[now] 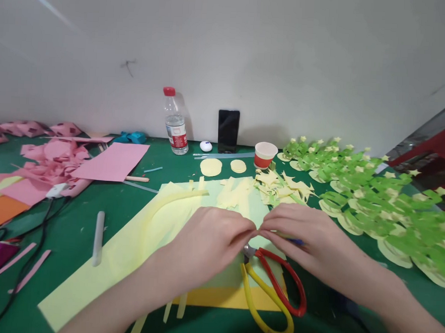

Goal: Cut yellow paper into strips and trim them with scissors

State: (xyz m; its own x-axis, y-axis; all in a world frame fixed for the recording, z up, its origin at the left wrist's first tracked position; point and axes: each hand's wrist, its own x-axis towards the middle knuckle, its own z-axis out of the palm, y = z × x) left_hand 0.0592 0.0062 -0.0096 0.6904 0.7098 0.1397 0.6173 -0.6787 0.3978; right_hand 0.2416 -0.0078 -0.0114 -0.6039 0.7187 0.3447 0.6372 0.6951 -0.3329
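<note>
My left hand (207,242) and my right hand (301,237) meet fingertip to fingertip over a pale yellow-green paper sheet (128,251). Both are closed in a pinch on something small that I cannot make out. Just below the fingertips lie scissors (271,293) with one yellow and one red handle, resting partly on the sheet. A curved yellow paper strip (168,203) lies on the sheet to the left. Yellow paper scraps (281,187) are piled beyond my hands.
Many green-and-yellow paper pieces (373,204) cover the right of the green table (94,199). Pink paper (111,161) and scraps lie at the left, with a glue stick (98,237) and cables. A water bottle (175,122), a phone (228,131) and a red-and-white cup (265,155) stand by the wall.
</note>
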